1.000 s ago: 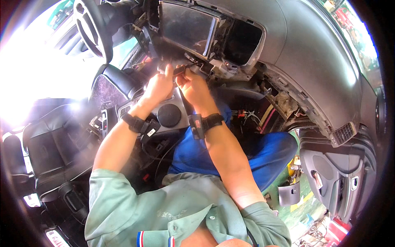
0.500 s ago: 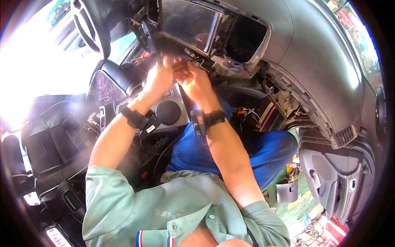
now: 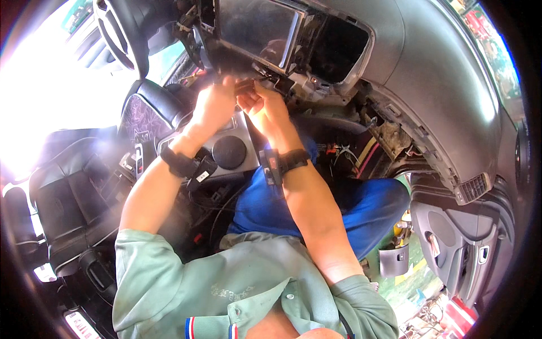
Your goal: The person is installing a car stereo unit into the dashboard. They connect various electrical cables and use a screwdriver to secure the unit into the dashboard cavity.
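Observation:
My left hand and my right hand meet just below the dashboard screen. Between the fingers is a small dark brown piece, partly covered and blurred, so its kind does not show. My right hand has its palm turned up, and its fingers and thumb close round the piece. The left fingers, bent at the far end of that hand, reach toward the same spot and are largely hidden. Under my wrists lies the centre console with a round black lid.
Right of the screen gapes a framed dashboard opening. Further right, the glove-box area is stripped, with exposed brackets. Pliers lie near my knee. The steering wheel and a black seat are at left; an open door stands right.
My left hand has shifted slightly left and turned, with its fingers more bent. The right hand stays almost in place, still round the small dark piece.

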{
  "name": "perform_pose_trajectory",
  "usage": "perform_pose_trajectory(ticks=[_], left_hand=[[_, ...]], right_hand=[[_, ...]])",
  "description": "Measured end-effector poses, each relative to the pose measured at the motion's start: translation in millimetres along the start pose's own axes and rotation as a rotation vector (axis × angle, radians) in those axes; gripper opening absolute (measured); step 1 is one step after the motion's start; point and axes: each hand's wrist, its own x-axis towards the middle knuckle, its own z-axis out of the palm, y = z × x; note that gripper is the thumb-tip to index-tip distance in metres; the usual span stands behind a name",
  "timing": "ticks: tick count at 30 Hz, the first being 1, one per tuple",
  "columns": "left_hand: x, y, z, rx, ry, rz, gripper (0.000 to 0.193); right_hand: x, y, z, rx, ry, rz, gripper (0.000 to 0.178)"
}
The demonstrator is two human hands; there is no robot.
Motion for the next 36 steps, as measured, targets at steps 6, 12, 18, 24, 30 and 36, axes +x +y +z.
perform_pose_trajectory(ticks=[6,12,18,24,30,36], left_hand=[[-7,42,-24,0.044,0.108,0.027,0.032],[4,44,-30,0.225,-0.081,0.130,0.029],[1,18,-12,-0.178,-0.186,-0.295,0.048],[1,48,-32,0.105,-0.173,-0.053,0.033],[7,12,-16,-0.081,-0.216,-0.297,0.030],[-5,27,-27,-0.222,0.052,-0.010,0.029]], right_hand=[[3,7,-4,0.010,0.187,-0.090,0.019],[4,-1,-13,-0.008,0.070,-0.048,0.025],[-1,6,-1,-0.001,0.145,-0.084,0.018],[7,5,-7,-0.013,0.199,-0.040,0.021],[-5,1,2,0.012,0.064,-0.029,0.018],[5,1,-6,-0.023,0.165,-0.021,0.027]])
